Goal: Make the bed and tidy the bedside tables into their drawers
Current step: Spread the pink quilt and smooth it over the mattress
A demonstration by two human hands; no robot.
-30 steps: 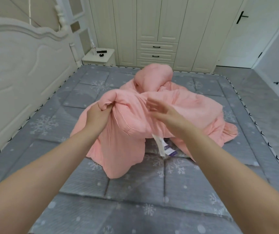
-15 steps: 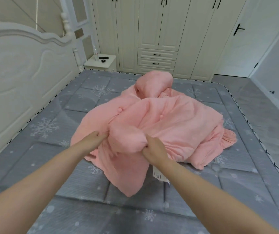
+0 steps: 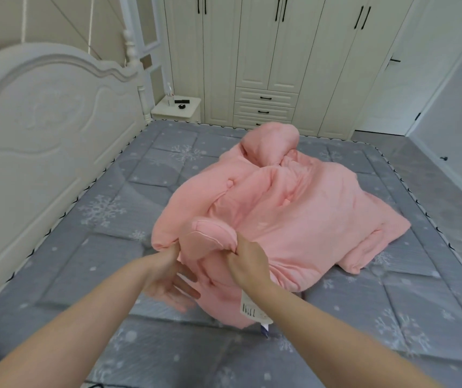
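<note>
On the bed, head view: a pink quilt (image 3: 288, 219) lies bunched in a heap on the grey snowflake mattress (image 3: 84, 225), nearer the foot edge than the headboard (image 3: 42, 130), with its bulk running away from the person toward the far edge. The near corner of the quilt is raised off the mattress. The right hand (image 3: 248, 261) grips that corner, fingers curled into the fabric just below the piped hem. The left hand (image 3: 168, 278) sits just beside it at the quilt's left fold; its thumb touches the fabric, but the other fingers are straight and spread below, clamped on nothing. A white care label (image 3: 250, 308) hangs from the quilt under the right wrist.

Judgement: the quilt is not yet spread, and the step in hand is finding its edge. The heap lies directly ahead of both hands; the right hand has the firmer hold. Open mattress shows to the left, toward the headboard, and along the near edge, so there is room to draw the corner back and out.

Beyond the far corner by the headboard stands a bedside table (image 3: 178, 109) carrying a bottle (image 3: 169, 93) and two small dark items, not yet tidied. Wardrobe doors (image 3: 280, 51) close the far side.
</note>
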